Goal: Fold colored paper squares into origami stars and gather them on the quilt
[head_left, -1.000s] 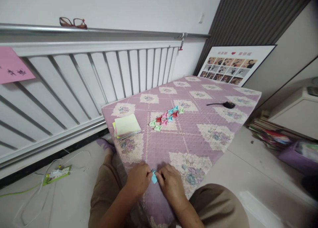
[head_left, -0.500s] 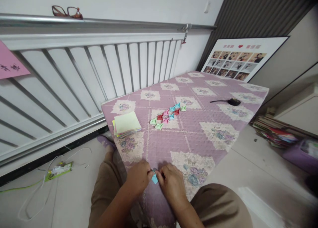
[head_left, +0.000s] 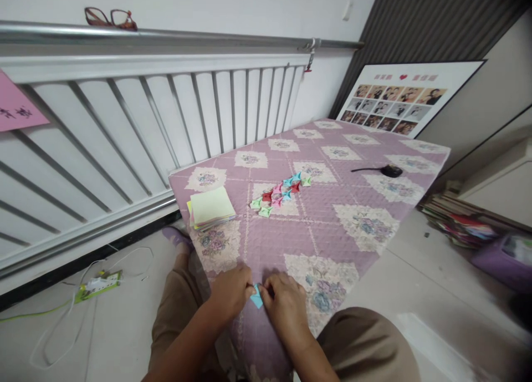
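While a long white radiator [head_left: 203, 110] fills the wall side beneath a metal pipe [head_left: 233, 40], the worktop [head_left: 301, 232] stretches out alongside it, dressed in a purple floral cloth. At its far end stands a white photo board [head_left: 394, 102], three rows of pictures across it. Now down to the near corner: left hand [head_left: 233, 290] and right hand [head_left: 286, 304] come in low, knuckles up, facing each other just above the cloth. Off to the left sits a stack of square paper [head_left: 213, 206], pale yellow sheet on top. Far right, a dark object [head_left: 391, 171] lies with its thin black stem pointing left; eyeglasses [head_left: 110, 23] perch on the pipe. Mid-cloth, ten little folded paper pieces [head_left: 277, 202], green, red, pink and blue, line up in two slanting rows. And smallest of all, the blue folded paper [head_left: 257, 298], right between the hands, fingers of both drawn in narrow, pinching its sides!
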The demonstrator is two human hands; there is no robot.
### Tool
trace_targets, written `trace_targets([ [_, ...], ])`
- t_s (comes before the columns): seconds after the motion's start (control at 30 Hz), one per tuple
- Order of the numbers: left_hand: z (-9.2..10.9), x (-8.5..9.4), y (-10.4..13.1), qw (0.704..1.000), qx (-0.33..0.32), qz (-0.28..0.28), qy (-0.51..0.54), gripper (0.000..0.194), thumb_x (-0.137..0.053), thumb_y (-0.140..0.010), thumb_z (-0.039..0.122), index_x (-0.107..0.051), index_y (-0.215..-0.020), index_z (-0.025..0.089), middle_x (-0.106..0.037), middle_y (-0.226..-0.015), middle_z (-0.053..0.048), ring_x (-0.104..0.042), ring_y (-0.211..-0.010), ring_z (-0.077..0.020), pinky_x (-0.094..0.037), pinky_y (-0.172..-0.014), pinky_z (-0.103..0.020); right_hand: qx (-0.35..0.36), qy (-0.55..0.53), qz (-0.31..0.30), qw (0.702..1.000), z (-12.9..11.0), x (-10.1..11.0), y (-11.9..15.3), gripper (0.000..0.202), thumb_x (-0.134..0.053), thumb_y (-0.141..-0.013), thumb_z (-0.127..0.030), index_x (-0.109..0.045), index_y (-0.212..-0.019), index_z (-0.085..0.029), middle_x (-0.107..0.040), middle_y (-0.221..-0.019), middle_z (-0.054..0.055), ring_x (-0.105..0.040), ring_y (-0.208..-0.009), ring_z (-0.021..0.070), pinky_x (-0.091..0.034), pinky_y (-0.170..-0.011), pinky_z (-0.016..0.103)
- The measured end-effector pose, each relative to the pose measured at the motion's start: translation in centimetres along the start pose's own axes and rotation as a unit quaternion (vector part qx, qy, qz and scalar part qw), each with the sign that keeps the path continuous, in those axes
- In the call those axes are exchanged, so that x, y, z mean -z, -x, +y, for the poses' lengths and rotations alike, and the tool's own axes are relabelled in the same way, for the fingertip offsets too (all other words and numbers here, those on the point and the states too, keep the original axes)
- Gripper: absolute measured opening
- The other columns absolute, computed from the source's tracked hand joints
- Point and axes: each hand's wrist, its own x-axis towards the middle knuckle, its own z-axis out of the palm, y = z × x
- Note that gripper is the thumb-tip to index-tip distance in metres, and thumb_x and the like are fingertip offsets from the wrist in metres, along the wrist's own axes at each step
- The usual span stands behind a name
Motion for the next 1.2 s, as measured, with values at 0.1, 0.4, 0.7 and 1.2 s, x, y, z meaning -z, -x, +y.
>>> trace_targets([
  [0.1, 0.2, -0.6, 0.5, 0.999, -0.047, 0.027, -0.004, 0.011, -0.05, -0.088, 0.023, -0.06, -0.091, 0.024, -0.062, -0.096, 0.0, -0.056, -0.091, -0.0175, -0.036, -0.077, -0.027, 0.005, 0.015, 0.007, 1.0, -0.2, 0.0, -0.1, 0.013, -0.064, -0.08, -0.028, -0.058, -0.07, -0.024, -0.062, -0.074, 0.001, -0.052, -0.076, 0.0193, -0.026, -0.069, 0.032],
  [0.4, 0.2, -1.7, 1.7, 0.993, -0.081, 0.079, -0.023, 0.028, -0.041, -0.095, 0.029, -0.068, -0.091, 0.025, -0.064, -0.094, -0.003, -0.055, -0.09, -0.0199, -0.036, -0.082, -0.032, 0.004, 0.013, 0.017, 1.0, -0.3, -0.2, -0.5, 0.012, -0.064, -0.082, -0.031, -0.06, -0.074, -0.023, -0.064, -0.076, 0.001, -0.054, -0.079, 0.0199, -0.026, -0.071, 0.032],
  [0.7, -1.1, -2.3, 2.0, 0.982, -0.143, 0.096, 0.075, 0.024, -0.05, -0.086, 0.019, -0.069, -0.098, 0.026, -0.064, -0.098, -0.002, -0.055, -0.092, -0.0185, -0.039, -0.084, -0.031, 0.109, -0.119, -0.1, 0.982, 1.0, 1.5, 0.8, 0.02, -0.068, -0.076, -0.025, -0.065, -0.095, -0.029, -0.064, -0.094, -0.001, -0.055, -0.092, 0.0195, -0.031, -0.085, 0.034],
  [1.2, -1.2, -1.9, 1.8, 0.984, -0.143, 0.084, 0.066, 0.024, -0.058, -0.079, 0.019, -0.066, -0.099, 0.027, -0.062, -0.099, 0.0, -0.056, -0.092, -0.0167, -0.04, -0.082, -0.028, 0.119, -0.124, -0.096, 0.981, 1.3, 1.4, 1.0, 0.029, -0.069, -0.074, -0.02, -0.064, -0.099, -0.031, -0.063, -0.096, 0.0, -0.054, -0.094, 0.021, -0.032, -0.087, 0.037],
])
